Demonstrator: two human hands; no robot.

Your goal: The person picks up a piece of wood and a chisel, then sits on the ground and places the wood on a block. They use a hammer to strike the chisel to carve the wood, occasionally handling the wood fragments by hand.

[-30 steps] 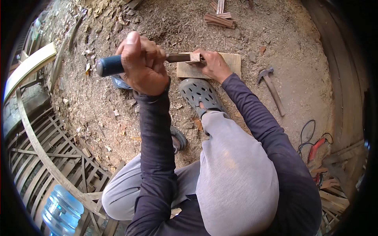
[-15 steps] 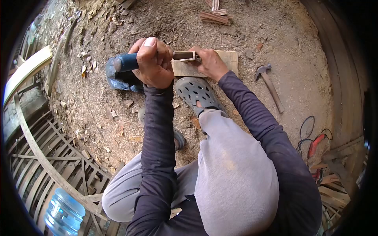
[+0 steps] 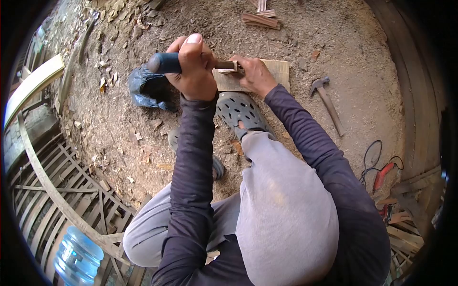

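My left hand (image 3: 194,71) is wrapped round the blue handle (image 3: 164,63) of a tool. Its brownish metal shaft (image 3: 225,65) points right, its tip beside a small wood piece (image 3: 229,71). That piece is pinched in my right hand (image 3: 257,76), above a flat light wooden board (image 3: 282,71) on the ground. Where tip and wood meet is too small to make out. A grey clog (image 3: 238,110) is on my foot, just below the board.
A hammer (image 3: 328,105) lies right of the board. Left of my left hand is a dark blue plastic bag (image 3: 143,90). Wood scraps (image 3: 261,20) lie at the top. A red tool with a cable (image 3: 381,176) is at right, a blue water bottle (image 3: 78,252) at lower left.
My left hand and the blue-handled tool have moved a little right and up, uncovering more of the bag. My right hand has hardly moved.
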